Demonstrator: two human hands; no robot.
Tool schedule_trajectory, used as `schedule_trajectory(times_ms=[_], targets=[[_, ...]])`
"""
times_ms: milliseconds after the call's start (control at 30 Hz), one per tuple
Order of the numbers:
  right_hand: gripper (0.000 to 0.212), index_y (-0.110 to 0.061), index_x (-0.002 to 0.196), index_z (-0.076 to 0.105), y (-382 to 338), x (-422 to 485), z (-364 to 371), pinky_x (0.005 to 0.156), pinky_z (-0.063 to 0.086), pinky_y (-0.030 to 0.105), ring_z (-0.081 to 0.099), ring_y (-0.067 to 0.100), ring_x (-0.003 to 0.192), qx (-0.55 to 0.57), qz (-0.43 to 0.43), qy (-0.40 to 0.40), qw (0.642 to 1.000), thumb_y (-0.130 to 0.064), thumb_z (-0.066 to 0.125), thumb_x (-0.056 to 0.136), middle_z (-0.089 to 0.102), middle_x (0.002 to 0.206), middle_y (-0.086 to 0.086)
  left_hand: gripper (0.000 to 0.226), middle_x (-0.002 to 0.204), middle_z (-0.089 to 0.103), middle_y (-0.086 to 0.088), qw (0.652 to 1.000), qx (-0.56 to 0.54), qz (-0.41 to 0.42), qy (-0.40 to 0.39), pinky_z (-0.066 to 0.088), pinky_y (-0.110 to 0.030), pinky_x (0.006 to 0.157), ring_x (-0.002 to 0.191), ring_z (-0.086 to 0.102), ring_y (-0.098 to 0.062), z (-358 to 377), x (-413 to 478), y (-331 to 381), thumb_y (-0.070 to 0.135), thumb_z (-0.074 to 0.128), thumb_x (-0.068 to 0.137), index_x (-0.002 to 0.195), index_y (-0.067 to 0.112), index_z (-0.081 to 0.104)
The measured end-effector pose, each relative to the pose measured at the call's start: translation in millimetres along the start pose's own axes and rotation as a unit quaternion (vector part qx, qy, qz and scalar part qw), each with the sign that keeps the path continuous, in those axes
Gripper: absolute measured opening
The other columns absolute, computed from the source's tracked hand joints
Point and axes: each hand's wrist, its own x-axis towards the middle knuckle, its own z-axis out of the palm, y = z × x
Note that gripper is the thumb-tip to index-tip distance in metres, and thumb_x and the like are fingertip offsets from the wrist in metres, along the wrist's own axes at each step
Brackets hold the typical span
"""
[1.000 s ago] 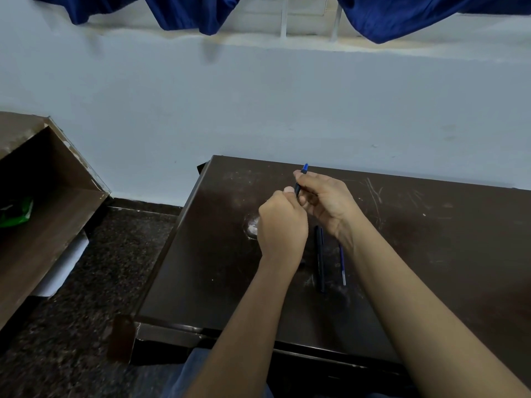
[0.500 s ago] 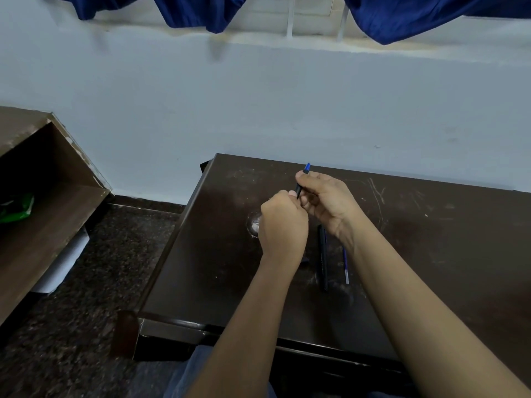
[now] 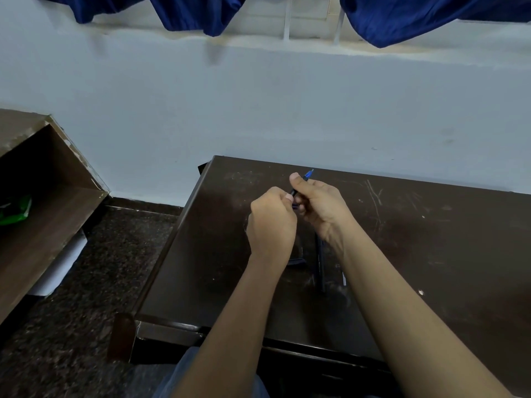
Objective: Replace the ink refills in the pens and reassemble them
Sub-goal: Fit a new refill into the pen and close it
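Note:
Over the dark wooden table (image 3: pixel 431 254), both hands meet on one dark pen with a blue end (image 3: pixel 308 174). My right hand (image 3: pixel 319 208) grips its upper part, with the blue end sticking out above the fingers. My left hand (image 3: pixel 271 225) is closed on the lower part, which its fingers hide. On the table under my right wrist lies a second dark pen (image 3: pixel 319 262), pointing away from me. Beside it, a thin refill (image 3: pixel 344 278) shows only at one short end next to my right forearm. A small dark piece (image 3: pixel 297 262) lies by my left wrist.
The table's left edge drops to a speckled dark floor (image 3: pixel 86 297). A brown wooden shelf unit (image 3: pixel 43 219) with a green packet (image 3: pixel 15 211) stands at the left. A pale wall (image 3: pixel 258 110) runs behind the table, with blue curtains (image 3: pixel 416 15) above.
The hands have stayed together on the pen with only small finger shifts. My right forearm now covers more of the refill on the table. The view has tilted slightly.

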Motion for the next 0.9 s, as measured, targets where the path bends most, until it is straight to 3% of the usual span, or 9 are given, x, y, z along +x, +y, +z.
schedule_trajectory(times_ms=[67, 133, 233, 300, 433, 567, 733, 900], targets=[[0.035, -0.016, 0.065, 0.047, 1, 0, 0, 0.052, 0.036, 0.021, 0.043, 0.010, 0.049, -0.017, 0.004, 0.000, 1.000, -0.033, 0.071, 0.084, 0.052, 0.057, 0.001, 0.019, 0.083, 0.064, -0.002, 1.000, -0.007, 0.013, -0.004, 0.050, -0.034, 0.066, 0.076, 0.064, -0.021, 1, 1, -1, 0.022, 0.046, 0.097, 0.095, 0.013, 0.062], [0.025, -0.014, 0.078, 0.058, -1, -2, -1, 0.056, 0.041, 0.021, 0.049, 0.010, 0.055, -0.001, 0.021, -0.027, 0.999, -0.035, 0.065, 0.089, 0.059, 0.064, -0.001, 0.021, 0.079, 0.060, -0.002, 1.000, -0.020, 0.018, -0.016, 0.048, -0.033, 0.063, 0.073, 0.061, -0.020, 2, 2, -2, 0.020, 0.042, 0.097, 0.092, 0.010, 0.060], [0.023, -0.010, 0.111, 0.064, -5, -2, -9, 0.071, 0.048, 0.022, 0.063, 0.009, 0.073, 0.065, 0.039, -0.091, 0.993, -0.021, 0.048, 0.098, 0.069, 0.101, 0.001, 0.027, 0.076, 0.056, 0.000, 0.999, -0.023, 0.021, -0.040, 0.038, -0.024, 0.054, 0.067, 0.053, -0.014, 3, 4, -4, 0.018, 0.038, 0.099, 0.092, 0.006, 0.061], [0.027, -0.013, 0.115, 0.063, -5, -1, -16, 0.080, 0.049, 0.023, 0.067, 0.009, 0.087, 0.072, 0.034, -0.133, 0.988, -0.015, 0.040, 0.101, 0.069, 0.112, 0.000, 0.028, 0.080, 0.057, -0.001, 0.998, -0.012, 0.024, -0.050, 0.033, -0.018, 0.052, 0.065, 0.049, -0.009, 3, 5, -5, 0.017, 0.038, 0.100, 0.090, 0.006, 0.062], [0.021, -0.014, 0.107, 0.065, -5, -1, -19, 0.077, 0.053, 0.020, 0.069, 0.009, 0.092, 0.074, 0.015, -0.134, 0.988, -0.015, 0.045, 0.100, 0.073, 0.102, -0.001, 0.026, 0.085, 0.065, -0.005, 0.998, -0.008, 0.032, -0.050, 0.037, -0.013, 0.055, 0.068, 0.055, -0.009, -1, 10, -7, 0.016, 0.042, 0.099, 0.090, 0.009, 0.066], [0.013, -0.012, 0.098, 0.067, -5, -1, -16, 0.068, 0.054, 0.017, 0.071, 0.006, 0.077, 0.074, 0.002, -0.106, 0.992, -0.015, 0.055, 0.095, 0.076, 0.085, -0.004, 0.024, 0.087, 0.071, -0.011, 0.998, -0.042, 0.027, -0.046, 0.054, -0.031, 0.071, 0.077, 0.066, -0.023, -4, 11, -8, 0.017, 0.051, 0.096, 0.100, 0.008, 0.073], [0.008, -0.016, 0.091, 0.070, 3, 2, -12, 0.070, 0.045, 0.019, 0.067, 0.005, 0.071, 0.041, 0.002, -0.051, 0.998, -0.021, 0.064, 0.089, 0.075, 0.080, -0.006, 0.020, 0.070, 0.065, -0.005, 0.999, -0.009, 0.044, -0.027, 0.050, -0.032, 0.057, 0.060, 0.058, -0.016, -1, 9, -13, 0.023, 0.057, 0.093, 0.091, 0.014, 0.075], [0.009, -0.016, 0.084, 0.071, 13, 0, -4, 0.070, 0.043, 0.020, 0.062, 0.008, 0.073, 0.010, -0.008, -0.020, 1.000, -0.023, 0.066, 0.088, 0.072, 0.085, -0.001, 0.021, 0.072, 0.066, -0.005, 0.998, 0.039, 0.039, -0.027, 0.050, -0.031, 0.059, 0.065, 0.063, -0.019, -3, 11, -17, 0.025, 0.056, 0.093, 0.090, 0.012, 0.073]])
